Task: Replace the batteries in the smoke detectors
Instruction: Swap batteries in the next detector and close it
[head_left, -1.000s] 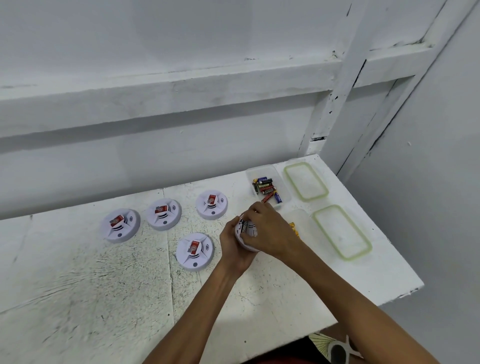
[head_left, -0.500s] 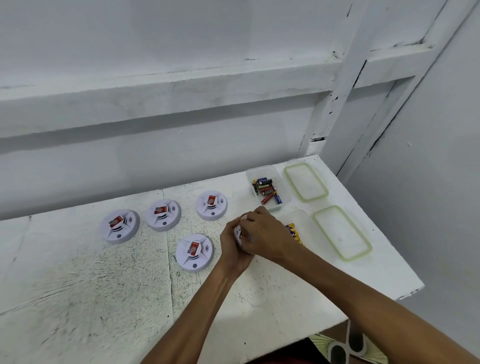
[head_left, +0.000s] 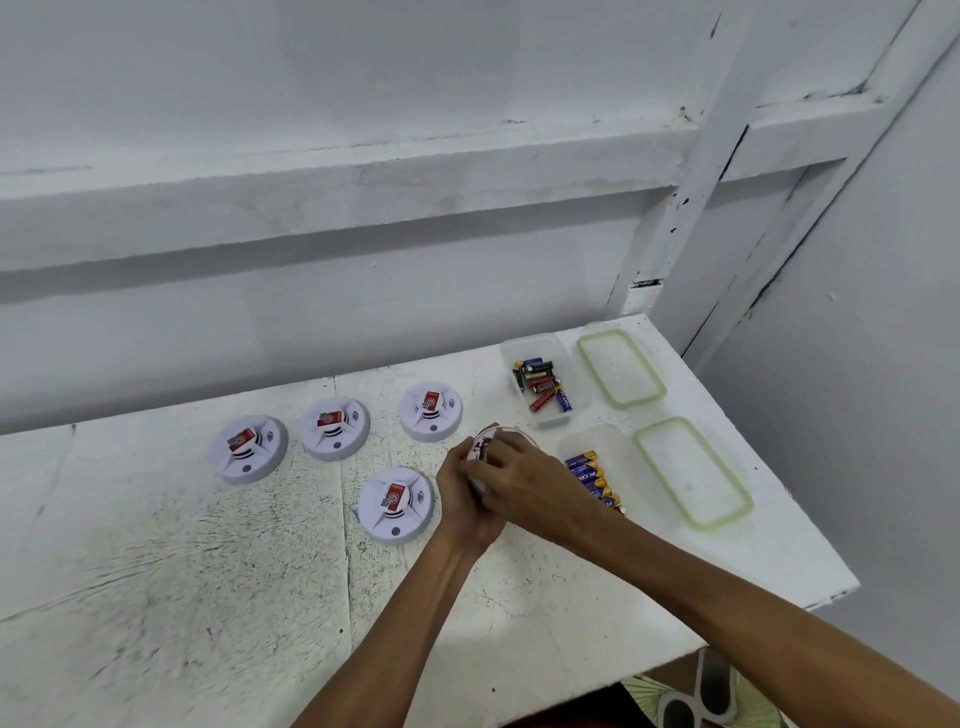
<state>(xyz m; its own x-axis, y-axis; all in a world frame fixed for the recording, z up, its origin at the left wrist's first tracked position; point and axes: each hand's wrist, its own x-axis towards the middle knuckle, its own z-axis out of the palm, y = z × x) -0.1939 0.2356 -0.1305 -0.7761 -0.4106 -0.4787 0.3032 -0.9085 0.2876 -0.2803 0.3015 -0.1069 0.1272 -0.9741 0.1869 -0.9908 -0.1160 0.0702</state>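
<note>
Hands at work on one smoke detector (head_left: 480, 447), held low over the white table (head_left: 208, 571); left hand (head_left: 462, 499) cups its rim, right hand (head_left: 524, 478) curls over the upturned back, whether pinching a cell cannot be told; four more detectors (head_left: 396, 503) lie face up to the left, apparently unopened; mixed loose batteries (head_left: 543, 384) sit in the far tub (head_left: 524, 345), blue-and-yellow cells (head_left: 589, 475) line the near tub (head_left: 618, 436); most of the job looks undone.

White smoke detectors (head_left: 248, 449) with red labels (head_left: 243, 440), apparently blue-and-gold batteries (head_left: 587, 467), green-rimmed lids (head_left: 621, 368), black-scuffed white table (head_left: 208, 571)
</note>
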